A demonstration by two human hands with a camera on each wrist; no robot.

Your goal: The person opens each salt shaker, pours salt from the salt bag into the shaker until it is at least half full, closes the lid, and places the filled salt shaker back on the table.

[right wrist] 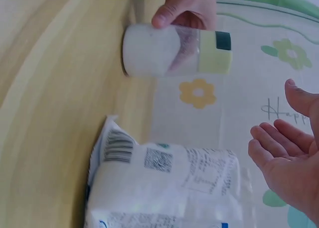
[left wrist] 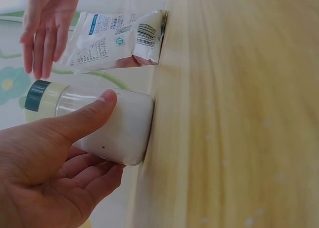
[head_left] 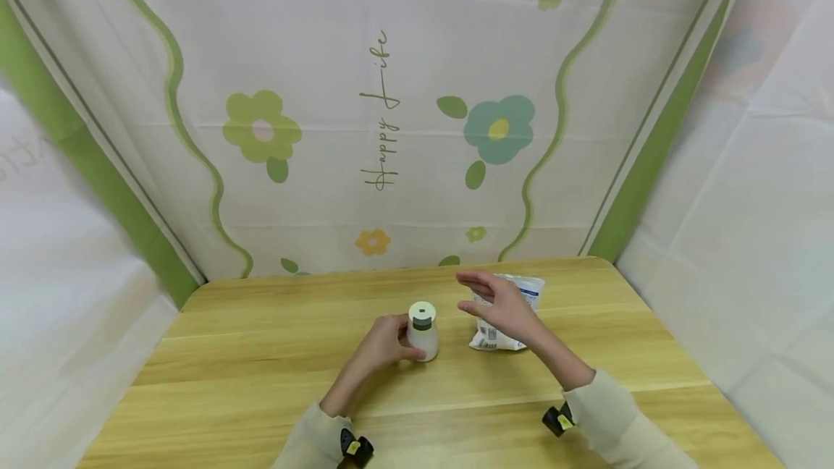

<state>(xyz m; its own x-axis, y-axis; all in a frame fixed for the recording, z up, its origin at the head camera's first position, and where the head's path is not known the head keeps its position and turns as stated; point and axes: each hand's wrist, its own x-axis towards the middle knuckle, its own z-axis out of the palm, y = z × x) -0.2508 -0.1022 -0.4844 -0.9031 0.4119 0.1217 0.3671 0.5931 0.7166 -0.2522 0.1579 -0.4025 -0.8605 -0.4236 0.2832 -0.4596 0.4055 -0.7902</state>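
Observation:
My left hand (head_left: 383,344) grips a clear seasoning jar (head_left: 425,342), thumb on one side and fingers on the other. The jar stands upright on the table, partly filled with something white; its pale yellow-green lid (right wrist: 213,51) has a dark green flap (left wrist: 37,95). To the right of the jar, my right hand (head_left: 504,308) is raised with fingers extended, holding nothing. Behind that hand in the head view is a white plastic bag (head_left: 487,339), printed with text, a barcode and a square code (right wrist: 158,160). The right hand hides part of the bag there.
The wooden table (head_left: 260,368) reaches back to a white curtain (head_left: 313,56) with flowers and lettering. More white cloth hangs at the left and right, edged by green bands (head_left: 641,179). Each sleeve carries a small black wrist camera (head_left: 557,420).

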